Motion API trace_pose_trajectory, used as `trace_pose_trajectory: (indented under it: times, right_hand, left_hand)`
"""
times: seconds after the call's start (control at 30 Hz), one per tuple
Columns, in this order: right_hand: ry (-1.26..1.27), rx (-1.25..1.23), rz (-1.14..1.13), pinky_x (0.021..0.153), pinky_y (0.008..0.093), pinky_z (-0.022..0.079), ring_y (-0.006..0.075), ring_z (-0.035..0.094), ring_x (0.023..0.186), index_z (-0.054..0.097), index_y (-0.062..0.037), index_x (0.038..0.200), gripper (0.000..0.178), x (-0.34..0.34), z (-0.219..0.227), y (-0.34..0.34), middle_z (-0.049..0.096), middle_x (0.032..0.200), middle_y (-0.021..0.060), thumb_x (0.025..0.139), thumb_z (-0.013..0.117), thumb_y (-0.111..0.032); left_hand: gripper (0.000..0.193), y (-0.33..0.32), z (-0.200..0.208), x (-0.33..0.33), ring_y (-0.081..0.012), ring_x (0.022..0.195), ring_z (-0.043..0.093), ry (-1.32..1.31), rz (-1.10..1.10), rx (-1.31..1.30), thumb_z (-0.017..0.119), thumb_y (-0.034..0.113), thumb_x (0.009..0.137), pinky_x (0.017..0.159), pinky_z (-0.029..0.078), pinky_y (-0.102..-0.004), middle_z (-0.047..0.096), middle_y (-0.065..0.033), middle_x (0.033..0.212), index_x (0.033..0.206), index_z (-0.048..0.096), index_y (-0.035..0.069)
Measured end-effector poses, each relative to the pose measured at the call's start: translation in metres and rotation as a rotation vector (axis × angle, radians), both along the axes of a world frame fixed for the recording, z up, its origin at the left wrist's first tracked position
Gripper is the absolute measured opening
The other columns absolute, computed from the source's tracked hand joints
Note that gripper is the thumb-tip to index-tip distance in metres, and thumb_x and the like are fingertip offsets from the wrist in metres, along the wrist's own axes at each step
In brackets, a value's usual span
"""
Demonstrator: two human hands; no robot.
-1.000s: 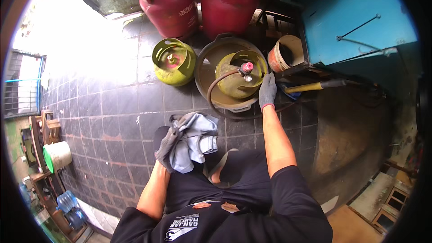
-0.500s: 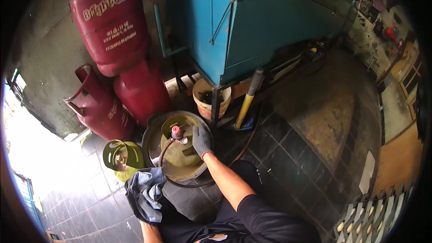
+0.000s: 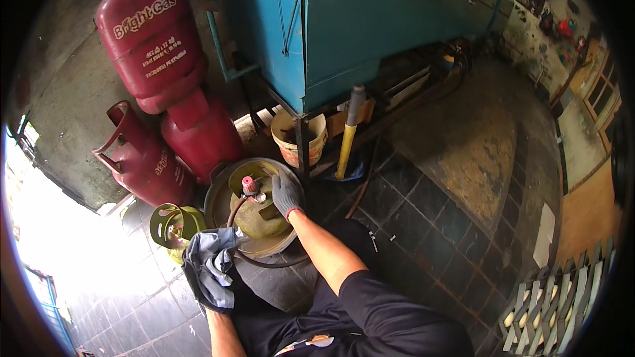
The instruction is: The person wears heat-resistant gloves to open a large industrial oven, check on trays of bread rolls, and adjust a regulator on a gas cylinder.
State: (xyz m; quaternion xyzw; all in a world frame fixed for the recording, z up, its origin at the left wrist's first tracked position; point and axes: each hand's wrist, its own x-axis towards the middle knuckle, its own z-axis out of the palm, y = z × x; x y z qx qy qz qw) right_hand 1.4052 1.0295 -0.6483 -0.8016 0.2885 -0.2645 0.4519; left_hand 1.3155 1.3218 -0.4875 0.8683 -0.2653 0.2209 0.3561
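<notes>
Green gas cylinder (image 3: 261,215), right hand (image 3: 286,193) gripping collar, left hand (image 3: 210,271) hidden under cloth (image 3: 213,263)

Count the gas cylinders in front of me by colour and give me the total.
Red gas cylinders: 3 — big one, middle one, tipped one
Yellow-green gas cylinders: 2 — one in the round basin under the gloved right hand at, one beside the cloth-holding left hand at
Total: 5

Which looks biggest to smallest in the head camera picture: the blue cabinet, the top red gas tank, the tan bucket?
1. blue cabinet, by far the largest.
2. top red gas tank.
3. tan bucket, smallest.
The fisheye bends things, but these gaps look clear.
</notes>
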Motion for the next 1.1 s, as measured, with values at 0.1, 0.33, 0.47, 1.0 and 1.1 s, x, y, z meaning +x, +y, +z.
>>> trace_pose_trajectory:
  times: [0.1,0.33,0.47,1.0,1.1]
  right_hand:
    - [-0.046,-0.045,-0.001,0.107,0.0531,0.051,0.0489,0.063,0.126,0.055,0.0001,0.148,0.052,-0.001,0.004,0.0,0.064,0.137,0.0328,0.11,0.048,-0.035]
    - [0.015,-0.037,-0.006,0.112,0.05,0.048,0.0457,0.059,0.133,0.057,-0.001,0.147,0.051,0.007,-0.001,-0.001,0.063,0.142,0.0297,0.109,0.05,-0.035]
    - [0.017,-0.062,-0.023,0.115,0.048,0.046,0.044,0.058,0.136,0.058,-0.0006,0.146,0.051,0.012,-0.01,-0.005,0.062,0.144,0.0284,0.109,0.051,-0.034]
    - [-0.042,-0.118,-0.031,0.113,0.0466,0.048,0.0416,0.06,0.134,0.062,-0.0014,0.141,0.045,0.008,-0.015,-0.002,0.064,0.143,0.0255,0.108,0.052,-0.029]
    - [-0.038,-0.109,-0.031,0.113,0.0462,0.048,0.0411,0.06,0.134,0.063,-0.0021,0.141,0.043,0.011,-0.01,0.005,0.064,0.143,0.0249,0.108,0.052,-0.028]
  left_hand:
    - [0.04,0.005,0.009,0.003,-0.0264,0.113,0.069,0.047,-0.117,-0.016,0.065,0.011,0.098,0.099,0.056,-0.0377,0.071,-0.0134,0.128,0.135,0.063,-0.003]
    - [0.035,0.006,-0.011,0.006,-0.0245,0.114,0.069,0.165,-0.093,-0.243,0.059,0.01,0.098,0.098,0.055,-0.0361,0.071,-0.0131,0.125,0.131,0.064,-0.003]
    - [0.033,0.006,-0.01,0.011,-0.0239,0.114,0.068,0.138,-0.076,-0.217,0.057,0.009,0.097,0.099,0.054,-0.0356,0.072,-0.0126,0.122,0.127,0.066,-0.002]
    - [0.036,0.027,-0.015,0.011,-0.0291,0.126,0.063,0.033,-0.048,-0.021,0.056,0.008,0.099,0.11,0.048,-0.0395,0.069,-0.0128,0.132,0.132,0.067,0.0]
    - [0.05,0.032,-0.034,0.019,-0.0285,0.129,0.062,0.733,-0.292,-1.023,0.046,0.025,0.104,0.115,0.045,-0.0412,0.066,-0.0162,0.138,0.146,0.056,-0.001]
